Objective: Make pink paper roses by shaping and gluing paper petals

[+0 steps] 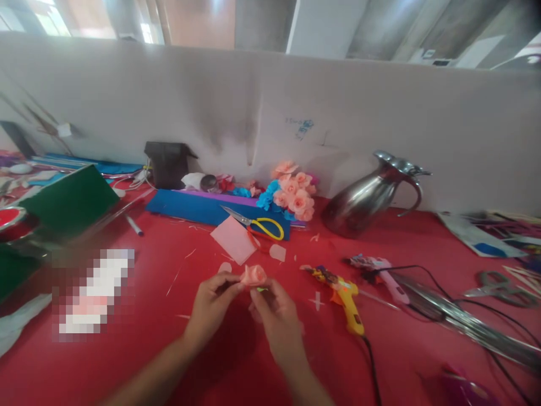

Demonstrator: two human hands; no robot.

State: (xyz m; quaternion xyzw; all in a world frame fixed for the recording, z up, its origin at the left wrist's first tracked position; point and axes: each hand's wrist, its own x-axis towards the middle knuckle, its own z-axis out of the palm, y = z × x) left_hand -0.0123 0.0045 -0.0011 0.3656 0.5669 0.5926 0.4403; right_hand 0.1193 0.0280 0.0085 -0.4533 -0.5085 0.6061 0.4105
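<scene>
A small pink paper flower is held up over the red table between my two hands. My left hand pinches a petal at its left side. My right hand grips it from below, where a bit of green shows; the fingers partly hide the base. Just beyond lie a square of pink paper, a cut pink petal piece and yellow-handled scissors. To the right rest a yellow glue gun and a pink glue gun, both with black cords.
A bunch of pink and blue paper flowers stands by the wall beside a steel jug. Blue sheets lie behind the scissors. Grey scissors and clear wrapping are at right; a green box and marker at left.
</scene>
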